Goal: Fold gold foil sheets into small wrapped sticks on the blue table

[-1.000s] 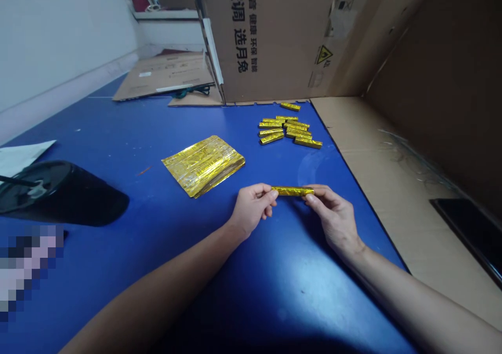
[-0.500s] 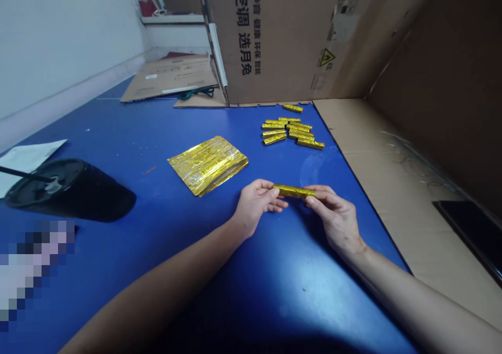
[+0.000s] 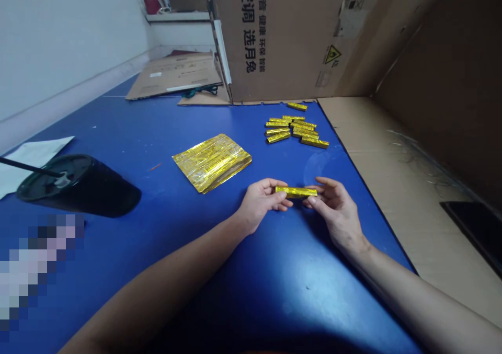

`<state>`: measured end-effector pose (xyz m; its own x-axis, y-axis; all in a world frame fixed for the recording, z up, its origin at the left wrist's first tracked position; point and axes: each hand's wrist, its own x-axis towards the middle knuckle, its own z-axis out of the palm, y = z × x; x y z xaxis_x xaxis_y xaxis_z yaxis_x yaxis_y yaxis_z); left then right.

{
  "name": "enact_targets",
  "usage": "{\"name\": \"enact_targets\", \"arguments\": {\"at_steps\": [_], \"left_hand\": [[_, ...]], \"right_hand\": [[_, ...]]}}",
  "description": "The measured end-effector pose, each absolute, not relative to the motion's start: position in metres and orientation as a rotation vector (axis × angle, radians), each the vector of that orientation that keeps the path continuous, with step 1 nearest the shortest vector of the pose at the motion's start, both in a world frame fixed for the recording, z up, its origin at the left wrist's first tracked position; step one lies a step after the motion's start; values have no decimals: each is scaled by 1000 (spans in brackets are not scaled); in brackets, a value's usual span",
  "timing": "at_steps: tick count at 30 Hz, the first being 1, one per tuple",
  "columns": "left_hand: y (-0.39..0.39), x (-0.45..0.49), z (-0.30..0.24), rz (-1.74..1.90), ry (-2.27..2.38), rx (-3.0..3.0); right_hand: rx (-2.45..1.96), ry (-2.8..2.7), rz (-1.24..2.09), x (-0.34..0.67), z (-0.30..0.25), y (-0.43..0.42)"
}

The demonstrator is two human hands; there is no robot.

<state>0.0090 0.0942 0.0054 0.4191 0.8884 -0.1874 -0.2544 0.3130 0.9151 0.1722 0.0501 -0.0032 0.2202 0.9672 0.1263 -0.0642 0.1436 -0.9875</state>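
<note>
A narrow folded strip of gold foil paper (image 3: 297, 192) stretches between my two hands just above the blue table. My left hand (image 3: 261, 203) pinches its left end, thumb in front and fingers behind. At the other end, my right hand (image 3: 337, 210) holds it with the thumb, while the index finger is raised off the strip. Left of my hands lies a stack of flat gold foil sheets (image 3: 214, 161), one edge lifted a little. Beyond my right hand sits a loose pile of several folded gold strips (image 3: 304, 130), with a single gold strip (image 3: 297, 106) behind it.
A black tumbler with a straw (image 3: 84, 186) stands at the left, beside a white sheet (image 3: 47, 152). Cardboard panels (image 3: 290, 45) wall off the back and right. Green-handled scissors (image 3: 200, 90) lie by flat cardboard (image 3: 172, 74). A pixelated patch covers something at lower left.
The folded strip has turned slightly so more of its front face shows. My right index finger has lifted away from it. The whole view has shifted a little.
</note>
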Motion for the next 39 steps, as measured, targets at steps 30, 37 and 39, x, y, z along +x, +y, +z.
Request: {"name": "enact_targets", "arguments": {"at_steps": [30,37,39], "left_hand": [[93,9,3,779,764,1076],[93,9,3,751,780,1095],[93,10,3,753,778,1086]], "right_hand": [[-1242,-1221,976,172,-2,48],[-1229,-1312,1011,171,1,47],[-1229,-1312,1010,172,2,47]]}}
